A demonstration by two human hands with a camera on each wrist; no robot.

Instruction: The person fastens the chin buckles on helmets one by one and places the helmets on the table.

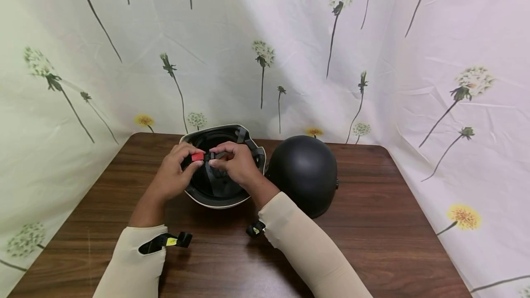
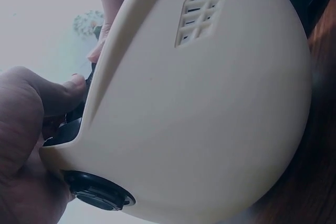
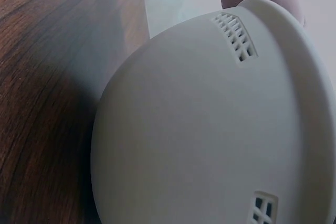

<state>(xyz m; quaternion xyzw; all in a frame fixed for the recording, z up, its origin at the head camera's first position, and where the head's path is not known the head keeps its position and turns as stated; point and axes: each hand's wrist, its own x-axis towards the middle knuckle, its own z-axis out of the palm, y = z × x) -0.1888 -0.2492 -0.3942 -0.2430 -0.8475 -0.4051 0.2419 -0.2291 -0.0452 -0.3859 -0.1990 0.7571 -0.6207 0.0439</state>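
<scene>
An off-white helmet [image 1: 216, 206] lies upside down on the table, its dark padded inside facing up. Over that opening, my left hand [image 1: 175, 173] pinches the red part of a strap buckle [image 1: 197, 156] between thumb and fingers. From the other side my right hand [image 1: 240, 164] pinches the buckle's black end [image 1: 212, 155], where a dark strap joins it. The two buckle parts meet end to end between my fingertips. In the left wrist view the pale shell [image 2: 205, 108] hides most of the buckle; the right wrist view shows mainly the vented shell [image 3: 199, 114].
A matte black helmet [image 1: 304, 174] stands dome up, close against the right of the off-white one. Both are on a dark wooden table [image 1: 372, 224]. Behind the table hangs a white sheet [image 1: 223, 36] printed with dandelions.
</scene>
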